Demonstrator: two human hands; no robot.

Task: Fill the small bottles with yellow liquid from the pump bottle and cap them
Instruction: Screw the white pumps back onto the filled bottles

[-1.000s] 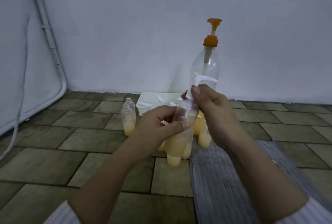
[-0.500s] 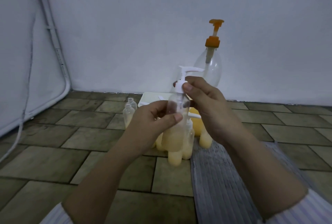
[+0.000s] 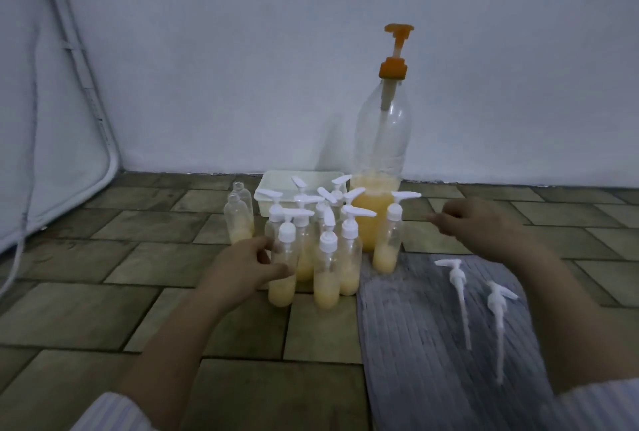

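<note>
Left hand [image 3: 247, 266] of mine wraps thumb and fingers around the front-left small capped bottle [image 3: 284, 266], which stands on the tiled floor [image 3: 103, 313] with yellow liquid in its lower part; my fingers cover part of its clear middle. Both sleeves are cut off by the bottom edge. My right hand [image 3: 479, 226] hovers over the floor right of the bottles, holding nothing, fingers loosely bent and pointing left; it is blurred, so I cannot make out the fingertips clearly.

Beside me on the right lies a grey ribbed mat [image 3: 415, 344], and on it two loose white pump tops [image 3: 458, 287] with long dip tubes, lying apart from each other, the tube ends faint.

The cluster of capped small bottles [image 3: 326, 268] stands tightly packed, the rear ones mostly hidden by those in front, so I cannot count them surely. One capped bottle [image 3: 389, 240] stands at the mat's far edge. Left of the group are two uncapped small bottles [image 3: 238, 220], one behind the other.

Further back sits a white tray [image 3: 273, 185], its contents largely screened by pump heads. The big pump bottle [image 3: 378, 168] with the orange pump stands near the wall [image 3: 242, 67], yellow liquid low in it.
</note>
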